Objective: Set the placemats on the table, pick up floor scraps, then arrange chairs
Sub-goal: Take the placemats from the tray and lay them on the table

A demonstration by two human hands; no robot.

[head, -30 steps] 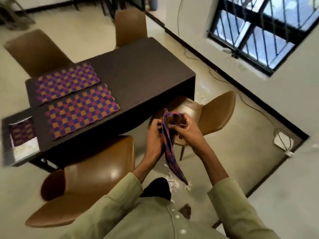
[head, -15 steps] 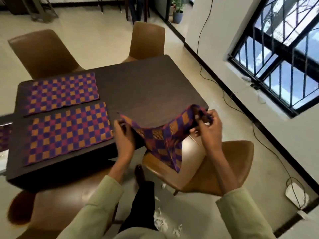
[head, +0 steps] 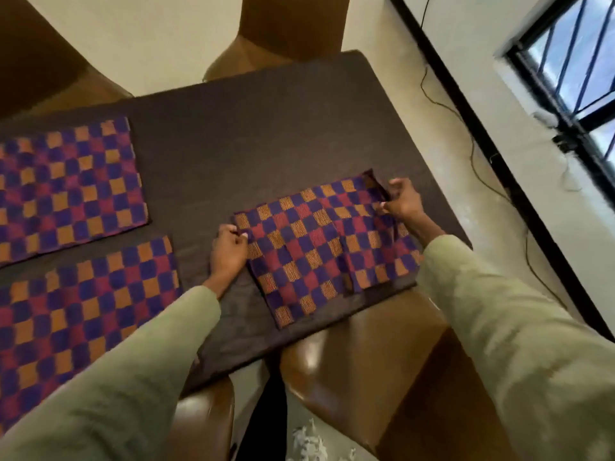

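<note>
The third placemat (head: 319, 247) lies right of centre in the frame, on the near right part of the dark table (head: 253, 134), its lower edge close to the table's near edge. It is a woven rectangle of small checks in purple, dark red and orange, the orange squares ribbed with fine lines. It does not lie quite flat: a raised crease runs down its right third, and its far right corner is folded up into a small dark flap.

The left hand (head: 228, 252) pinches the mat's left edge near the upper left corner, thumb and fingers closed on the cloth. The right hand (head: 401, 201) grips the mat's upper right edge just below the folded corner, fingers curled closed on it. The two hands are well apart, one at each end of the mat. Both arms come up from the bottom of the frame in pale green sleeves (head: 519, 344).

Two more placemats of the same pattern lie flat at the left: the upper mat (head: 70, 188) at centre left, and the lower mat (head: 83, 321) beneath it, running off the left edge.

A glossy brown chair (head: 366, 367) stands just below the table under the right arm, and another brown chair (head: 293, 24) is at the table's far side at top centre. White scraps (head: 307, 442) lie on the floor at bottom centre. A barred window (head: 575, 68) fills the upper right corner.
</note>
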